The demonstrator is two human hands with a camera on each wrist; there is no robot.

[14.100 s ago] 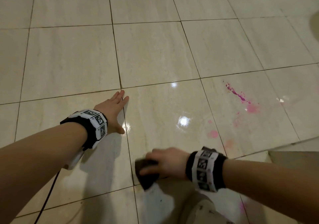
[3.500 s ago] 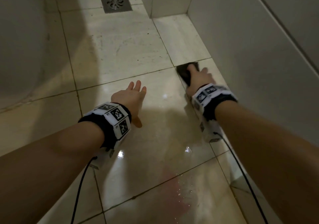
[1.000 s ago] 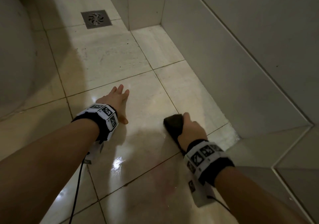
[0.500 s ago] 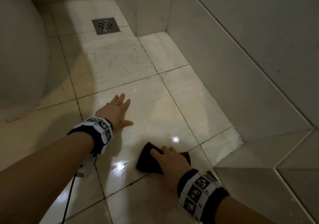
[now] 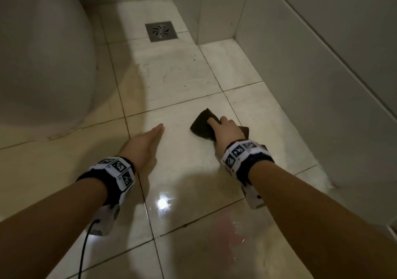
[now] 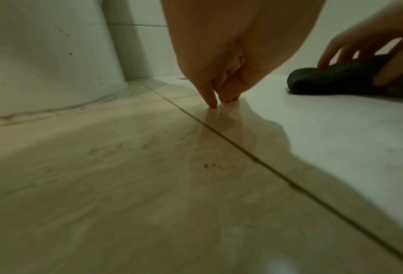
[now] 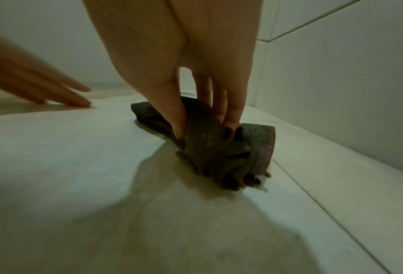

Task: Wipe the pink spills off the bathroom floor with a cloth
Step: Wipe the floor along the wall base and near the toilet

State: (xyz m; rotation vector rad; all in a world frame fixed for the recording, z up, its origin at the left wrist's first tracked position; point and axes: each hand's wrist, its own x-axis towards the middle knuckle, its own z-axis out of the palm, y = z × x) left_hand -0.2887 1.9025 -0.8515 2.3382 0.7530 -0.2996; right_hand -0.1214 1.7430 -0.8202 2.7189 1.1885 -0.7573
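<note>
My right hand (image 5: 225,128) grips a dark cloth (image 5: 202,124) bunched on the cream floor tiles, near the right wall; in the right wrist view the thumb and fingers (image 7: 231,115) pinch the folded cloth (image 7: 209,148) against the floor. My left hand (image 5: 144,143) lies flat with straight fingers on the tile to the cloth's left, fingertips (image 6: 212,103) touching the floor. A faint pink smear (image 5: 225,225) shows on the wet tile between my forearms. Tiny pink specks (image 6: 209,166) dot the tile under my left wrist.
A white rounded toilet base (image 5: 43,53) stands at the left. A square metal floor drain (image 5: 161,31) sits at the back. Tiled walls (image 5: 311,63) close the right side, with a jutting corner (image 5: 214,10) beside the drain. A cable (image 5: 83,248) hangs from my left wrist.
My right hand has pushed the cloth forward and to the right, away from me. My left hand stays on the floor, now seen more edge-on. The view has tilted a little toward the drain.
</note>
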